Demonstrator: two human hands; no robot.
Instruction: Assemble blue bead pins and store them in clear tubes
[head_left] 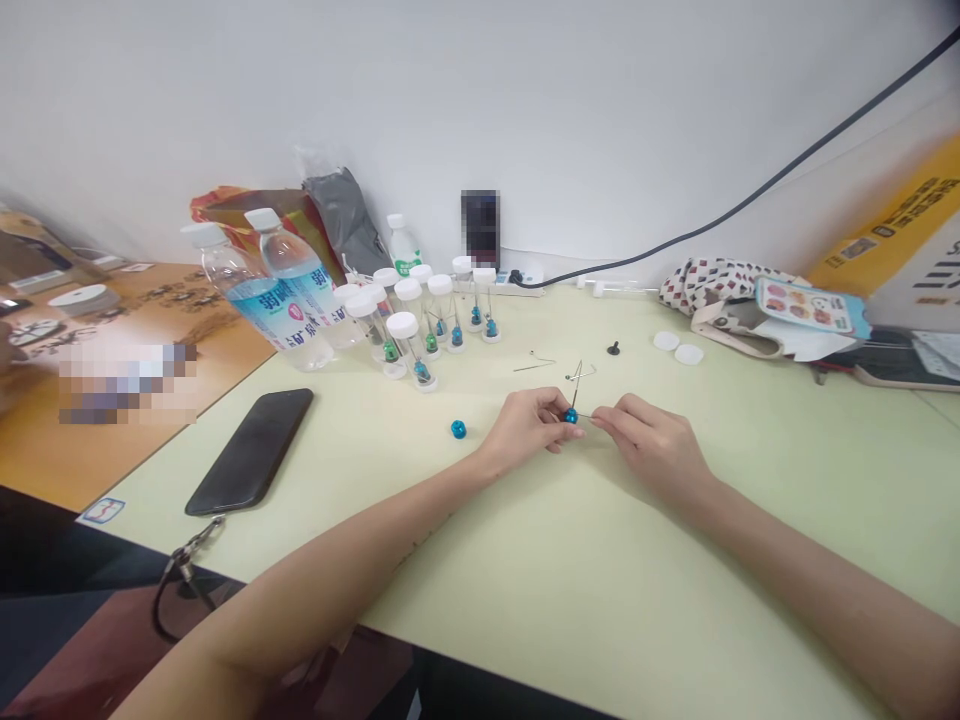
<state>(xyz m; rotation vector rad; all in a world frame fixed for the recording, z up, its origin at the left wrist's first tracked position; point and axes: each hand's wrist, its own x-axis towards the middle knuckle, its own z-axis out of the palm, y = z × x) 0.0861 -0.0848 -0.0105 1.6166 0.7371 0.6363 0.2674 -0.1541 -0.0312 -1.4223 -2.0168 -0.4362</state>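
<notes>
My left hand (521, 425) pinches a small blue bead (571, 415) that has thin metal wires through it. My right hand (652, 450) comes in from the other side, its fingertips closed on a wire (596, 414) at the bead. One wire rises from the bead into a loose bent loop (581, 372). A second blue bead (458, 429) rests on the pale green table (600, 560) left of my left hand. A short straight wire (534, 365) lies farther back, and a small black knob (613, 348) stands to its right.
Several clear capped vials (405, 345) holding beads on wires stand at the back left, beside water bottles (262, 285). A black phone (250, 451) lies at the left, near the table edge. White caps (679, 349) and a checked bag (720, 290) lie back right.
</notes>
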